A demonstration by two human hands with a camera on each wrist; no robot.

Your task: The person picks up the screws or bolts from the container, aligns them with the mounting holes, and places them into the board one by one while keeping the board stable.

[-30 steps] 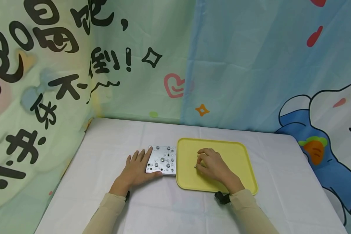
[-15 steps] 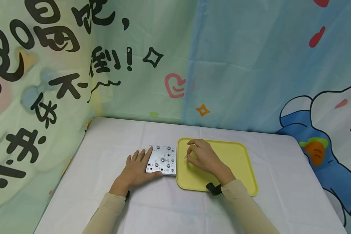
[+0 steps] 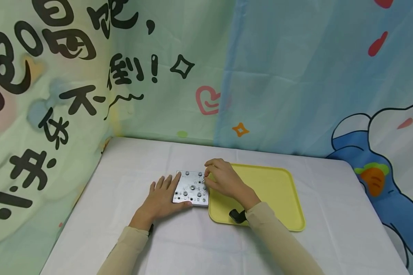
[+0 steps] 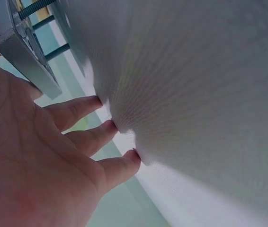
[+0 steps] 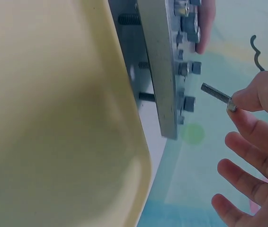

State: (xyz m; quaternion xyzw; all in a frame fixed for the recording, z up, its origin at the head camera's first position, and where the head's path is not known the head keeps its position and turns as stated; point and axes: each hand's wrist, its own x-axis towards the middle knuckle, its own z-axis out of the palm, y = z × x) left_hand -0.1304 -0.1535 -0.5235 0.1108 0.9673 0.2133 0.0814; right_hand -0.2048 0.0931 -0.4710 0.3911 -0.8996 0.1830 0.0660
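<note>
A silver metal plate with several bolts and small holes lies on the white table, left of the yellow tray. My left hand rests at its left side, thumb along the near edge and index finger at the far left corner; three fingertips press the tablecloth in the left wrist view. Between thumb and index finger, my right hand pinches a small threaded bolt by its head. The bolt is held over the plate's right part, its threaded end pointing toward the plate, apart from it in the right wrist view.
The yellow tray stands against the plate's right side, under my right forearm. Bolt shanks stick out below the plate, which sits raised off the table. A printed cloth backdrop hangs behind and to the left.
My right hand has moved left with the bolt, from over the yellow tray to over the metal plate's right edge. The left hand has stayed in place on the plate.
</note>
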